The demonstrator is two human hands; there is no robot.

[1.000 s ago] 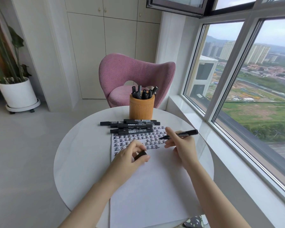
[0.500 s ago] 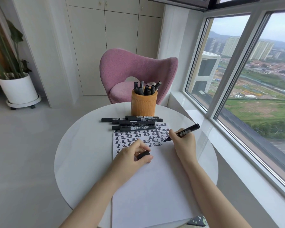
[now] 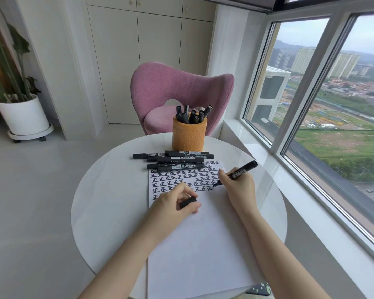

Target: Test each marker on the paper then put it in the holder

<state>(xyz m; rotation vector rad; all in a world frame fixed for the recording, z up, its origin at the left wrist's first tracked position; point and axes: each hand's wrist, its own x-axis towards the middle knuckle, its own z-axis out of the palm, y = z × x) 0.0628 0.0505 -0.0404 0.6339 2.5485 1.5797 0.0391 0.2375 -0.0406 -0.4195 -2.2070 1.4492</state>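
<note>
A round holder [image 3: 189, 134], an orange cylinder with a finely ribbed, woven-looking wall, stands at the far side of a smooth white round table [image 3: 108, 201]. Capped markers [image 3: 192, 114], matte black and slim, stick up out of it at slight angles. Just in front of the holder a bundle of loose markers [image 3: 177, 161] lies flat, roughly parallel, partly on the top edge of the paper [image 3: 203, 244]. One of them has a white label with Chinese characters that ends in "700".

The paper, a plain white rectangular sheet, stretches from the holder toward the person. The part nearest the holder is filled with tight rows of the black character "正".

In front of the holder and a little to its right, the right hand [image 3: 238, 186] grips an uncapped black marker [image 3: 242, 170] in a writing hold. Its tip is at the end of the last row of characters, and its barrel slants up to the right. The small print on its label is too fine to read. The left hand [image 3: 173, 203] rests on the paper in front of the holder, its curled fingers pinching a short black cap [image 3: 188, 202].

Behind the holder stands a pink chair [image 3: 177, 89] with a nubby fabric and a curved back.
</note>
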